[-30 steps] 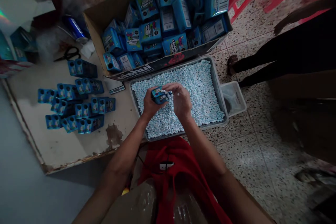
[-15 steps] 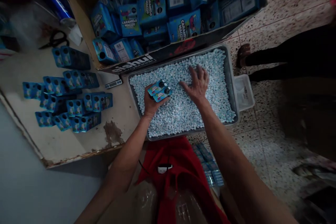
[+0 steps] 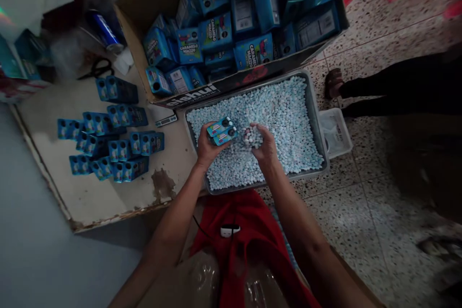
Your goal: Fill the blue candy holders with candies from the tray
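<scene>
My left hand (image 3: pixel 206 150) grips two small blue boxes (image 3: pixel 222 131) side by side, with a few pale candies at their top openings. Just right of them, my right hand (image 3: pixel 265 143) is cupped around a heap of small candies (image 3: pixel 253 136). Both hands are above a grey tray (image 3: pixel 326 156) filled with white and light blue candies (image 3: pixel 288 120). Several blue boxes (image 3: pixel 97 122) with dark round marks stand in groups on the table at the left.
A large carton (image 3: pixel 231 82) of blue boxes lies behind the tray. Scissors (image 3: pixel 98 68), a blue can (image 3: pixel 104 31) and a small scale (image 3: pixel 166 119) are at the left. A clear container (image 3: pixel 335 130) adjoins the tray. Another person's legs (image 3: pixel 378 89) are at the right.
My right hand has moved left toward the blue boxes and closed around a heap of candies. The left hand still holds the two boxes. The whole view has shifted slightly.
</scene>
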Available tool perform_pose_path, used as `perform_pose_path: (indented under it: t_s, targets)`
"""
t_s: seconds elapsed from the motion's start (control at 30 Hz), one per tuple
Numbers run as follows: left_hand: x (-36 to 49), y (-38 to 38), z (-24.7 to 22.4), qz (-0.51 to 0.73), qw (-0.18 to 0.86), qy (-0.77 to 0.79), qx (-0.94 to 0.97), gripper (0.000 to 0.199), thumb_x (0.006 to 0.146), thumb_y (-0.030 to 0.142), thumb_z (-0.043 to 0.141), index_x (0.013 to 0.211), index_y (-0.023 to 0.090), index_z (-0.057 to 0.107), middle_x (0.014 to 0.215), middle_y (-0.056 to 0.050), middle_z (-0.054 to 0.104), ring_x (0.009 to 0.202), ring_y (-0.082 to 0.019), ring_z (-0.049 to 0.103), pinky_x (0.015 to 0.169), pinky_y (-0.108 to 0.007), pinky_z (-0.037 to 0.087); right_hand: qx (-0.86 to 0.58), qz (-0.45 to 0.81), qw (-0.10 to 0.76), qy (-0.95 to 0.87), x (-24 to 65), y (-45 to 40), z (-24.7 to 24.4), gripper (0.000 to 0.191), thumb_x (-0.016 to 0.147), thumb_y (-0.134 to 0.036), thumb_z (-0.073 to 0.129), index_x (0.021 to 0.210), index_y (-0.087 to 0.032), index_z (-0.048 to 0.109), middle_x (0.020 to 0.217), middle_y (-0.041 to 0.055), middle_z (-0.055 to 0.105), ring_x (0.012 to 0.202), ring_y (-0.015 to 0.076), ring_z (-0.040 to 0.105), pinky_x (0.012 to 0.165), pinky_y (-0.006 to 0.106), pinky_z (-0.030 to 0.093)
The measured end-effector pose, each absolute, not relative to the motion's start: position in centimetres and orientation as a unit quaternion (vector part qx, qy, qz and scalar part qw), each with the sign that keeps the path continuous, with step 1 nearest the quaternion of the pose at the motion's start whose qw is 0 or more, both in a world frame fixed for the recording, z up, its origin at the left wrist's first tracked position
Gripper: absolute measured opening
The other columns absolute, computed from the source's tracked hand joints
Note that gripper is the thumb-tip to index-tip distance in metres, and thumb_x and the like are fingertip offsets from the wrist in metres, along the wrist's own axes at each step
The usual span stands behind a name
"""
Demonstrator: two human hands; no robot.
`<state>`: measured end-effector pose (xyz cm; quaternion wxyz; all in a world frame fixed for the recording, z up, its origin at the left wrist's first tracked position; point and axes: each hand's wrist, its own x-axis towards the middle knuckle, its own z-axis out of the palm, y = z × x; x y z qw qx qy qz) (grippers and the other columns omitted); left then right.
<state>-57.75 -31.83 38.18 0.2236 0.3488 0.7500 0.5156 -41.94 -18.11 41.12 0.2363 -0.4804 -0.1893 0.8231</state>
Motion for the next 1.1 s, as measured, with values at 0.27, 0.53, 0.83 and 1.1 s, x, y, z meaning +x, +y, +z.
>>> perform_pose_path:
  t_s: [0.27, 0.53, 0.83, 1.1]
  targets:
    - [-58.2, -32.8, 41.9, 0.488, 0.219, 0.734, 0.419, 0.076, 0.067, 0.047, 0.098, 0.13, 0.026, 0.061, 0.121, -0.007, 0.072, 0.11, -0.029, 0.074, 0.095, -0.045, 0.061, -0.317, 0.786, 0.368, -0.383, -45.3, -18.8, 49.5, 0.041, 0.089, -0.064, 0.059, 0.074, -0.026, 0.058, 0.096, 0.0065, 0.068, 0.097, 0.0262, 0.07, 0.094, 0.048, 0.058]
    - [-57.4, -31.7, 42.9, 0.482, 0.213, 0.732, 0.431, 0.079, 0.06, 0.047, 0.102, 0.125, 0.025, 0.064, 0.119, -0.008, 0.072, 0.112, -0.029, 0.073, 0.097, -0.042, 0.06, -0.404, 0.672, 0.386, -0.486, -46.6, -19.1, 49.5, 0.055, 0.099, -0.072, 0.036, 0.09, -0.027, 0.066, 0.093, 0.0075, 0.063, 0.088, 0.0243, 0.065, 0.089, 0.046, 0.057]
    - [-56.6, -32.1, 40.7, 0.516, 0.224, 0.728, 0.391, 0.079, 0.06, 0.049, 0.101, 0.125, 0.026, 0.065, 0.12, -0.008, 0.072, 0.111, -0.03, 0.074, 0.097, -0.047, 0.061, -0.34, 0.719, 0.357, -0.49, -45.0, -18.8, 49.8, 0.05, 0.102, -0.066, 0.029, 0.098, -0.028, 0.062, 0.085, 0.0072, 0.063, 0.091, 0.0268, 0.068, 0.091, 0.048, 0.058]
    - [-56.7, -30.8, 39.4, 0.52, 0.218, 0.727, 0.392, 0.079, 0.058, 0.043, 0.103, 0.123, 0.024, 0.061, 0.123, -0.009, 0.07, 0.118, -0.03, 0.07, 0.105, -0.047, 0.058, -0.316, 0.66, 0.362, -0.577, -45.8, -20.0, 47.8, 0.048, 0.1, -0.061, 0.037, 0.076, -0.027, 0.06, 0.101, 0.0099, 0.066, 0.108, 0.0295, 0.066, 0.106, 0.054, 0.053]
